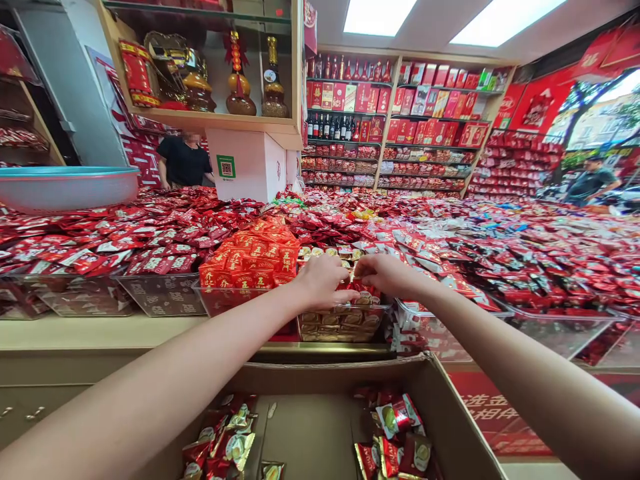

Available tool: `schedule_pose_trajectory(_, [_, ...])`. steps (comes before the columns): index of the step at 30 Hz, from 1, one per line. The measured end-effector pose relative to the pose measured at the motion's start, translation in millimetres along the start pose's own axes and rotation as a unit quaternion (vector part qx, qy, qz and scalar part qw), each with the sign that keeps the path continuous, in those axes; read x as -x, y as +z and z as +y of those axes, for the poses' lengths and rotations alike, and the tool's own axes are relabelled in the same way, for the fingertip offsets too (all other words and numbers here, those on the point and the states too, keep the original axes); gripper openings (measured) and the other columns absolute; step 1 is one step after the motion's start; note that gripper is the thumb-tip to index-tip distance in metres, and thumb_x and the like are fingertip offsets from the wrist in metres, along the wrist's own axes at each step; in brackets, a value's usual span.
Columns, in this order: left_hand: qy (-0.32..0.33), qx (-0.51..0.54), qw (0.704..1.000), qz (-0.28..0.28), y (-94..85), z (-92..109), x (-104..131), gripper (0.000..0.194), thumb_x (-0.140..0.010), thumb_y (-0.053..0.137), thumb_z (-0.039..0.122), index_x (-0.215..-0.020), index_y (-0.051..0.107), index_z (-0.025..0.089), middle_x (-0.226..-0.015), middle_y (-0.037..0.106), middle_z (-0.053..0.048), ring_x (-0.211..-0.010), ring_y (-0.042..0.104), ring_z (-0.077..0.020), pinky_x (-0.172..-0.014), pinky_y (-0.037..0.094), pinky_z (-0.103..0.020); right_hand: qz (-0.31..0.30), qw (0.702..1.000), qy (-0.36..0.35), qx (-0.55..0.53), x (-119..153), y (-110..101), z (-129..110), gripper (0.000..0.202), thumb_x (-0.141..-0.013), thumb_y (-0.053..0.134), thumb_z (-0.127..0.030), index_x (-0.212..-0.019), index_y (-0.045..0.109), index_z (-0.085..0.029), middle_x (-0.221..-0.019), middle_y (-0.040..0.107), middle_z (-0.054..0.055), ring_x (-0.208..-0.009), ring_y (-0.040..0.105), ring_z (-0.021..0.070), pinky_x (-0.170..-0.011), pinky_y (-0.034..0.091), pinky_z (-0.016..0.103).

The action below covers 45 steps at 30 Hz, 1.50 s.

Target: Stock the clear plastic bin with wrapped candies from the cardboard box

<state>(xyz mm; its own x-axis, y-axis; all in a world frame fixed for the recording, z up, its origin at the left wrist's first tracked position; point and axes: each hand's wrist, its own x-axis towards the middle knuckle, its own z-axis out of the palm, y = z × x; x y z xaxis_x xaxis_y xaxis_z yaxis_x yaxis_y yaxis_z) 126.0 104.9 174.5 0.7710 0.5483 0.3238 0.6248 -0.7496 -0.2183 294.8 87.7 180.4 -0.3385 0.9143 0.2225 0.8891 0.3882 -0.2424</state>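
Head cam: both hands are over the clear bin (345, 323) of wrapped candies at the counter's front edge. Left hand (323, 280) is curled around some candies (350, 288), right hand (385, 275) pinches the same bunch. Cardboard box (450, 413) with a few sweets sits just below.

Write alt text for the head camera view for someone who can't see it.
Left hand and right hand meet over a clear bin of wrapped sweets on a shop counter covered in red candy packets. A cardboard box below holds a few packets.
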Motion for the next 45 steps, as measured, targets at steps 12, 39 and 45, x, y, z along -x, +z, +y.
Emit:
schedule_pose_trajectory(12, [-0.1,0.094,0.986,-0.093,-2.0,8,-29,0.044,-0.053,0.061,0.058,-0.079,0.066,0.024,-0.068,0.06,-0.002,-0.075,0.055,-0.0236,-0.058,0.041,-0.028,0.02,0.997,-0.014,-0.08,1,9,9,0.013,-0.066,0.051,-0.009,-0.075,0.054,-0.017,-0.072,0.062,0.0,-0.065,0.053,0.0119,-0.057,0.038,0.021])
schedule_pose_trajectory(39, [-0.1,0.238,0.956,-0.142,1.9,-24,-4,0.02,-0.07,0.056,0.019,-0.088,0.067,0.017,-0.081,0.071,-0.001,-0.071,0.06,-0.0126,-0.06,0.042,-0.019,-0.024,1.0,-0.01,0.006,-4,5,-6,0.026,-0.064,0.047,-0.005,-0.085,0.059,-0.016,-0.078,0.064,0.003,-0.067,0.054,0.013,-0.058,0.037,0.02])
schedule_pose_trajectory(45, [-0.064,0.249,0.953,-0.159,-4.6,-30,-6,0.027,-0.067,0.061,0.019,-0.093,0.065,0.018,-0.086,0.07,0.0,-0.076,0.06,-0.0128,-0.063,0.041,-0.016,-0.035,0.999,-0.014,0.007,-4,6,-5,0.026,-0.064,0.047,-0.005,-0.083,0.061,-0.016,-0.083,0.065,0.004,-0.07,0.055,0.0138,-0.06,0.039,0.02])
